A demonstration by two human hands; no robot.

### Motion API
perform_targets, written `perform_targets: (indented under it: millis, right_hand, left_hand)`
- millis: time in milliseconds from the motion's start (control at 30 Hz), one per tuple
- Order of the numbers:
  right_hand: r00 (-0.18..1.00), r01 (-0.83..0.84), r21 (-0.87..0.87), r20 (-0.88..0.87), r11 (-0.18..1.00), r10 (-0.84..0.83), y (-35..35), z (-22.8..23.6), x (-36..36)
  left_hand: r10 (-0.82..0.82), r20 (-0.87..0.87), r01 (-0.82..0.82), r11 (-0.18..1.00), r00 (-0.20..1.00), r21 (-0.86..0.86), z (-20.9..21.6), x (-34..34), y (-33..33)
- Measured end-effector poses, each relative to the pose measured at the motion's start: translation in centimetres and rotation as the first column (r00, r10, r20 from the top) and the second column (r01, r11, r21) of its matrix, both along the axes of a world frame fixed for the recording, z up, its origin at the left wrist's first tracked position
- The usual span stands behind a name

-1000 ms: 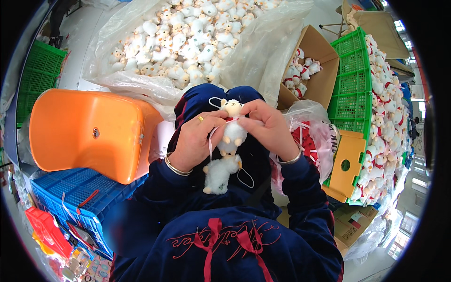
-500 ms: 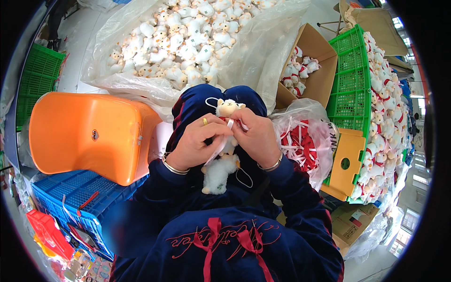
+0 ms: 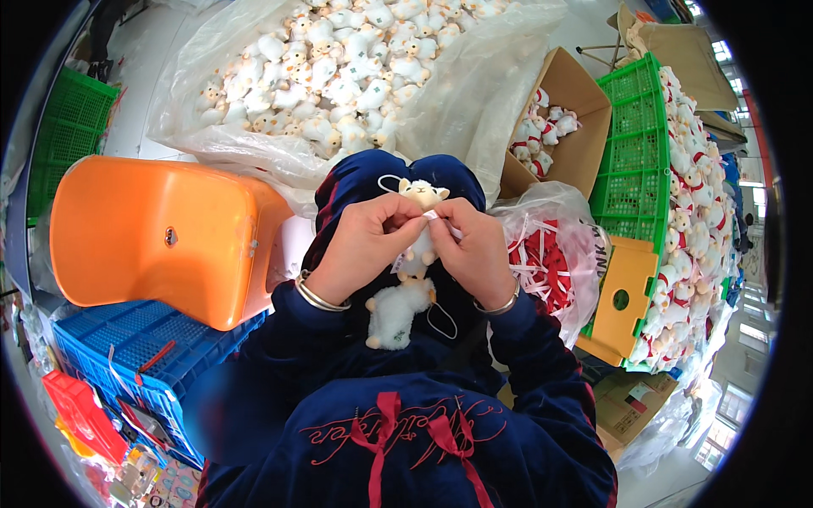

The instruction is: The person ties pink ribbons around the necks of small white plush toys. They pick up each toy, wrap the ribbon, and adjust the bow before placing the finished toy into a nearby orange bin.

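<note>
On my lap lies a small white plush lamb (image 3: pixel 423 196) with a cream face and a string loop by its head. At its neck, my left hand (image 3: pixel 366 244) and my right hand (image 3: pixel 477 256) meet, fingertips pinched on a thin pale ribbon (image 3: pixel 432 216). Much of the ribbon and the lamb's neck is hidden behind the fingers. Just below, a second plush lamb (image 3: pixel 393 318) rests on its side on my lap, its white loop lying to the right. Neither hand touches that one.
A clear plastic bag (image 3: pixel 457 106) full of plush lambs lies ahead. To my right are a cardboard box (image 3: pixel 589 118), a bag of red-and-white ribbons (image 3: pixel 542 262) and a green crate (image 3: pixel 631 157) beside heaped lambs. An orange chair (image 3: pixel 152 245) and blue crate (image 3: pixel 195 343) stand left.
My left hand has turned and moved up to the lamb's neck, closer to the right fingertips. The ribbon end that hung from my left fingers is now mostly hidden.
</note>
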State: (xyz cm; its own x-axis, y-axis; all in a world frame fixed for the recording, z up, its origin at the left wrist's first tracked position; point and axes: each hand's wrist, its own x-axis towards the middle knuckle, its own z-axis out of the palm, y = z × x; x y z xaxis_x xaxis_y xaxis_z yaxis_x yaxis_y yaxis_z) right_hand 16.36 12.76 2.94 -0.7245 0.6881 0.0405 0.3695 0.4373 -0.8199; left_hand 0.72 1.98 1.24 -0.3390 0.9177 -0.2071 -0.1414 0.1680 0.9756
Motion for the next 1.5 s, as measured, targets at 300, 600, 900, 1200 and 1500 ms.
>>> perform_targets:
  millis: [300,600,900,1200,1500]
  right_hand:
    - [0.990,-0.109,-0.279,0.055,0.954,0.129,2.4,1.8,-0.1]
    - [0.990,-0.144,-0.323,-0.052,0.935,0.134,2.9,0.9,0.3]
    - [0.984,-0.178,-0.360,-0.067,0.916,0.165,3.7,0.2,0.6]
    - [0.967,-0.171,-0.394,0.107,0.903,0.230,5.5,1.1,1.1]
    - [0.967,-0.118,-0.472,0.145,0.874,0.209,6.7,1.0,2.5]
  left_hand:
    - [0.003,-0.095,-0.002,1.000,0.995,0.015,-0.1,0.5,-0.1]
    - [0.146,-0.082,-0.135,0.983,0.986,0.123,-0.4,2.3,0.1]
    - [0.143,-0.164,-0.121,0.983,0.976,0.137,-0.9,2.2,0.3]
    - [0.171,-0.241,-0.125,0.972,0.955,0.197,-1.7,2.3,0.0]
    - [0.111,-0.166,-0.082,0.982,0.980,0.172,-1.5,2.3,-0.1]
